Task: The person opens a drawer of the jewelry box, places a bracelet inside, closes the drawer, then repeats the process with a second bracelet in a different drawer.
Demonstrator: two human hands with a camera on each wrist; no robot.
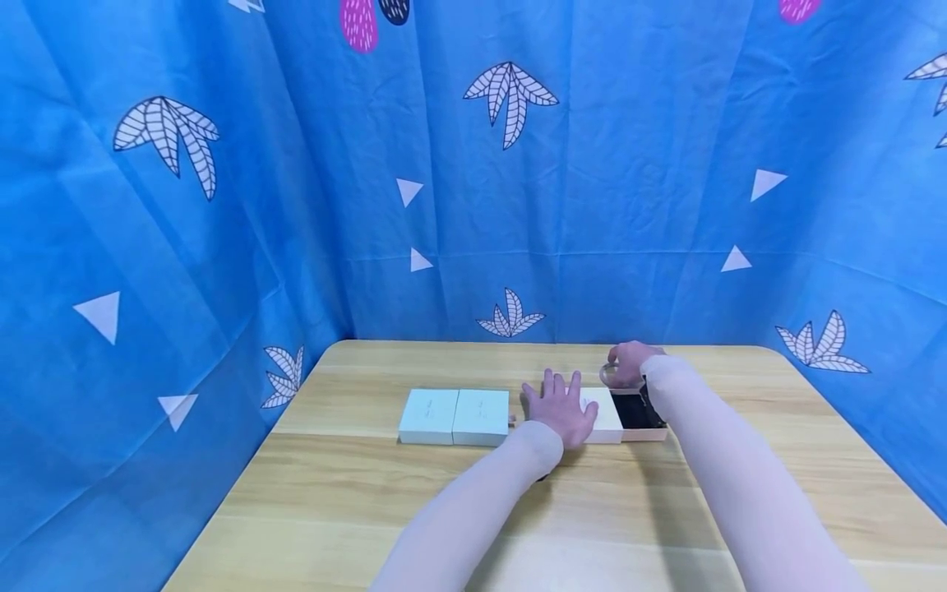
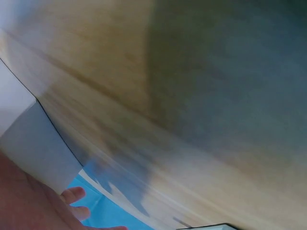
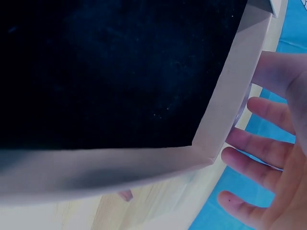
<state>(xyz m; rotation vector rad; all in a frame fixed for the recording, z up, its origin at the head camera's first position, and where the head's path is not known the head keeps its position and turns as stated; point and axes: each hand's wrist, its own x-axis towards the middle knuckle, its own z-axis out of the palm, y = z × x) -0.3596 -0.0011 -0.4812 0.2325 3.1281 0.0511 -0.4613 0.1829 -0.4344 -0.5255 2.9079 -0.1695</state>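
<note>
In the head view my left hand (image 1: pixel 561 411), fingers spread, rests on the white sleeve (image 1: pixel 607 421) of a small drawer-style gift box. Its pinkish drawer (image 1: pixel 644 436) with a black lining (image 1: pixel 630 409) sticks out to the right. My right hand (image 1: pixel 630 362) is at the drawer's far edge, fingers curled, pinching a thin pale bangle-like ring (image 1: pixel 605 376). The right wrist view shows the drawer's pale wall (image 3: pixel 235 81) and black lining close up, with the right fingers (image 3: pixel 264 143) just beyond the wall. Part of the left hand (image 2: pixel 33 201) shows beside a white box side (image 2: pixel 43 143).
Two pale mint boxes (image 1: pixel 427 415) (image 1: pixel 481 417) stand side by side left of my left hand. A small pinkish tab (image 1: pixel 511 419) juts from the nearer one. A wooden table (image 1: pixel 333 493) lies beneath, with a blue patterned curtain (image 1: pixel 636 181) behind and along the sides.
</note>
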